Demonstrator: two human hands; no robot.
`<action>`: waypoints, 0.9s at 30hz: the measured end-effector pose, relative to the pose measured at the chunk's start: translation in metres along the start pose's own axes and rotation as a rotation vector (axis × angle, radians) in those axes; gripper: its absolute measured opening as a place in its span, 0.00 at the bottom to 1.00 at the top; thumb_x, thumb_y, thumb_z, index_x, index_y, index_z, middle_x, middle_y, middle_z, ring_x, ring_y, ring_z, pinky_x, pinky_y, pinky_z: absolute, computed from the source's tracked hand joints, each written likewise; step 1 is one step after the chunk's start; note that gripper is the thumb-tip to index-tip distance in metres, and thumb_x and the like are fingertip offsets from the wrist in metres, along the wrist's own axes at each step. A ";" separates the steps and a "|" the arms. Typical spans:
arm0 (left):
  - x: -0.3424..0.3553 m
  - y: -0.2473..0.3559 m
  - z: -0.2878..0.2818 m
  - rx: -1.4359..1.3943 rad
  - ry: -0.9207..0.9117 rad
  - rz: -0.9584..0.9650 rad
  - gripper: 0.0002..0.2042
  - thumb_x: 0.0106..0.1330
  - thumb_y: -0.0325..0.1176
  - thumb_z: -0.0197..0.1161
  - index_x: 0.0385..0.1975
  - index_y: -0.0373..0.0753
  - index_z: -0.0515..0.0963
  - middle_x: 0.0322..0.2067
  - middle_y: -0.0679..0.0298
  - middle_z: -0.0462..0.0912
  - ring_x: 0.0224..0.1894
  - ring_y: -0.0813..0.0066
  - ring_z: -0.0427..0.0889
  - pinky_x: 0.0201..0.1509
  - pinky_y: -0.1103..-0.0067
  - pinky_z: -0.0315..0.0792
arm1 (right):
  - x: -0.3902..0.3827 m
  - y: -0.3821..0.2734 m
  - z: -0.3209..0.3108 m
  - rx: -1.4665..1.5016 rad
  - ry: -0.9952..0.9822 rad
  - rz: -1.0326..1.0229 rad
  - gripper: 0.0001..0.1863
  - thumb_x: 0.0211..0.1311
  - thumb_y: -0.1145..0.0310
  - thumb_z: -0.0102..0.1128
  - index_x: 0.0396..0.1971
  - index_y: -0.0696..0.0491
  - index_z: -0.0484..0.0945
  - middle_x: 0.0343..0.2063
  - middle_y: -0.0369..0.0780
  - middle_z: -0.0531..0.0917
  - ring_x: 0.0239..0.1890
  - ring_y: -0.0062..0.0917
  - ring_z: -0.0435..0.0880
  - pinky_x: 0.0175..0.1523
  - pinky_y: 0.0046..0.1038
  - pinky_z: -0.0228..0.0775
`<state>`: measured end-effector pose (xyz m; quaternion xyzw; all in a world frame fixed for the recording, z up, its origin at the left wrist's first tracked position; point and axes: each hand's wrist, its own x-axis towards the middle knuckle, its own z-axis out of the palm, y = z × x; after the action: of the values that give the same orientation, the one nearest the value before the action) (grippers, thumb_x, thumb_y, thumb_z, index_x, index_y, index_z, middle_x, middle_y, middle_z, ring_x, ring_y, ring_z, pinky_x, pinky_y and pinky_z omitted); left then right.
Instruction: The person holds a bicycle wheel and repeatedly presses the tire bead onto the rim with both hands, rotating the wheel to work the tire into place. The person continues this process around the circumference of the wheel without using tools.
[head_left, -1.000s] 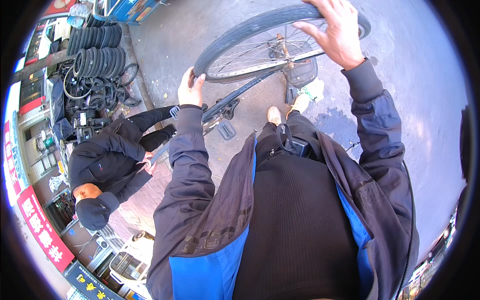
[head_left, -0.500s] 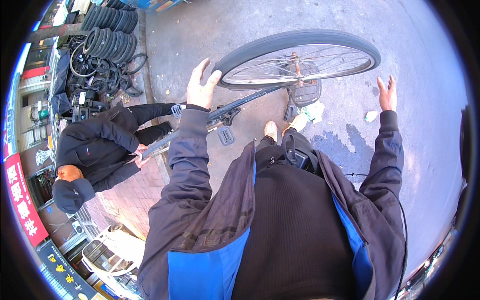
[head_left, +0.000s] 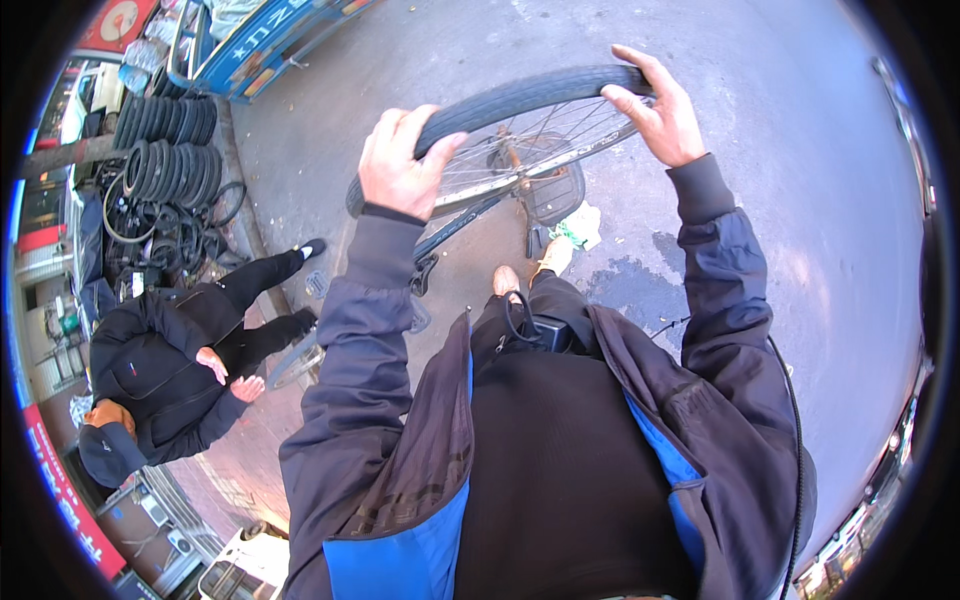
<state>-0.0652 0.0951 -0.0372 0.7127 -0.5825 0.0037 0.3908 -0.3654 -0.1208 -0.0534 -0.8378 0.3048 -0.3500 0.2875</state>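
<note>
A bicycle wheel with a black tire (head_left: pixel 530 97) and a silver spoked rim (head_left: pixel 570 155) is in front of me, tilted. My left hand (head_left: pixel 400 165) is closed around the tire's left part, thumb on the near side. On the tire's right part, my right hand (head_left: pixel 665 115) grips with thumb and fingers on either side. The hub joins a rusty bolt or bracket (head_left: pixel 514 160). Below the wheel runs the dark bicycle frame (head_left: pixel 455 228), partly hidden by my left sleeve. A dark mesh part (head_left: pixel 555 195) lies beneath the hub.
At left a person in black (head_left: pixel 165 345) bends forward, both hands (head_left: pixel 232 378) off the bicycle. Stacked tires (head_left: pixel 175 172) and loose rims stand by the curb. A blue cart (head_left: pixel 265 45) is at the upper left. White-green crumpled plastic (head_left: pixel 580 228) lies near my shoes, beside a wet patch (head_left: pixel 635 287).
Both my hands have moved from beside the wheel onto the tire and closed on it. The wheel appears further left. The other person has let go of the bicycle frame.
</note>
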 end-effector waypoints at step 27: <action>0.003 0.003 -0.027 0.212 -0.188 0.104 0.18 0.54 0.33 0.77 0.44 0.39 0.81 0.44 0.55 0.76 0.52 0.52 0.80 0.55 0.60 0.79 | 0.007 -0.054 0.034 -0.367 0.011 -0.456 0.41 0.58 0.46 0.83 0.66 0.51 0.78 0.56 0.43 0.83 0.61 0.42 0.79 0.69 0.45 0.66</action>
<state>-0.0550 0.1077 -0.0158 0.7161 -0.6491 0.0187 0.2562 -0.3183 -0.0816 -0.0327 -0.9208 0.1686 -0.3490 0.0433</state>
